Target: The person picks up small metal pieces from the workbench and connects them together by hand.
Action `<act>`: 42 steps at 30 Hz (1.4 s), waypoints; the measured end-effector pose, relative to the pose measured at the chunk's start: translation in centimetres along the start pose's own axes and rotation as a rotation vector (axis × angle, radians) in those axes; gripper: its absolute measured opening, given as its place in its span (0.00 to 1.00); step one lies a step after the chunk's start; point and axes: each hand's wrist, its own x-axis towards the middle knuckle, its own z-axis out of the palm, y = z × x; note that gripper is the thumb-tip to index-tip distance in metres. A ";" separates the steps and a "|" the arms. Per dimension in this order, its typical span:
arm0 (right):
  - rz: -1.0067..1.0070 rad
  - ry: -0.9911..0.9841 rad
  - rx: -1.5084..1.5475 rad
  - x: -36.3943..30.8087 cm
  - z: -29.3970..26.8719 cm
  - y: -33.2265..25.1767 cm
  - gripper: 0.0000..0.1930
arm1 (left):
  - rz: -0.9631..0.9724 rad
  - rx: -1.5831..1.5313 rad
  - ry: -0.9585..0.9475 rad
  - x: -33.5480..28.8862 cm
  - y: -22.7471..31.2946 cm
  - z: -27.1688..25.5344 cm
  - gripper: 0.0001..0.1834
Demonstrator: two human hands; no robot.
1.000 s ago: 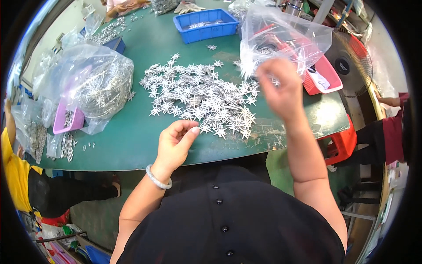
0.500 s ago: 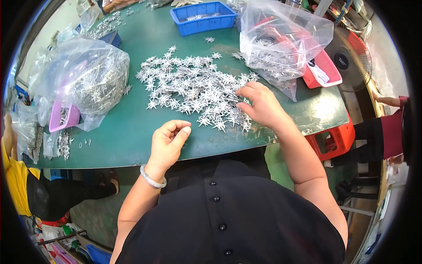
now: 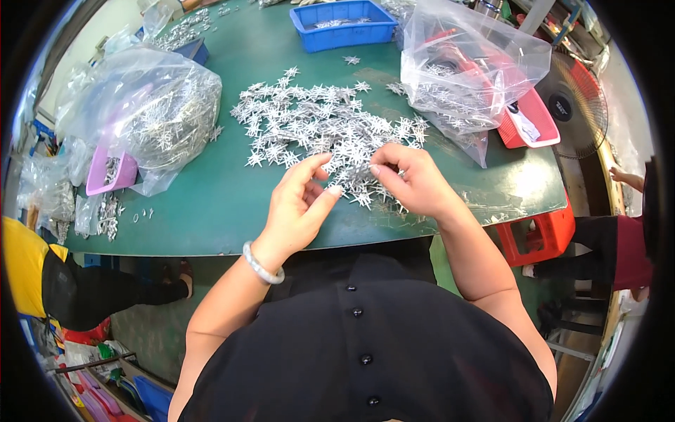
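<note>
A broad pile of silver, spiky star-shaped pieces (image 3: 316,123) covers the middle of the green table. At its near edge my left hand (image 3: 299,204) is open, thumb and curved fingers apart, with no piece visible between them. Facing it, my right hand (image 3: 415,181) has thumb and forefinger pinched together over the front of the pile. What sits in that pinch, if anything, blends with the silver pieces behind it. One loose star-shaped piece (image 3: 351,60) lies beyond the pile.
A clear bag of silver pieces (image 3: 165,116) and a purple basket (image 3: 112,172) are on the left. Behind stands a blue bin (image 3: 344,28). At right are another clear bag (image 3: 464,77), a pink basket (image 3: 531,119), a fan (image 3: 562,105) and a red stool (image 3: 538,235). Other people stand at both sides.
My left hand has moved right and forward to the pile, its fingers spreading. The right hand has drawn slightly down from the pile's right side, toward the left hand.
</note>
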 end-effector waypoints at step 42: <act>0.392 -0.163 0.864 -1.3 3.3 -1.1 0.02 | 0.069 -0.201 0.009 -0.3 2.1 0.2 0.21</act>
